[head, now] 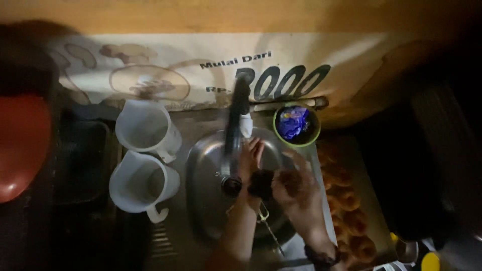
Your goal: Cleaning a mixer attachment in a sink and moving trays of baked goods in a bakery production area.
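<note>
Dark lump: a dark, crumbly-looking lump (261, 181) sits between my two hands, over the middle of the sink; too blurred to say what it is.
Left hand: my left hand (249, 159) is stretched out under the tap, fingers long and loosely spread, wrist end touching the lump. Holding it or just touching? Can't tell.
Right hand: my right hand (295, 188) is cupped beside the lump, palm smeared dark, fingers curled part way; grip not clear. A dark band is on that wrist.
Sink: round metal sink (206, 175), rim bare on the left side; both hands are inside its outline.
Tap: dark tap (236, 125) runs from the back wall down over the basin, pale tip just above my left fingers.
Jugs: two white plastic jugs (145, 155) stand left of the sink, one behind the other, touching, handles to the right.
Bowl: green-rimmed bowl (296, 124) w/ blue wrappers inside, at the back right of the sink.
Tray: tray of brown round pastries (346, 200), right of the sink, near my right forearm.
Red item: red rounded object (20, 145) at far left, well apart.
</note>
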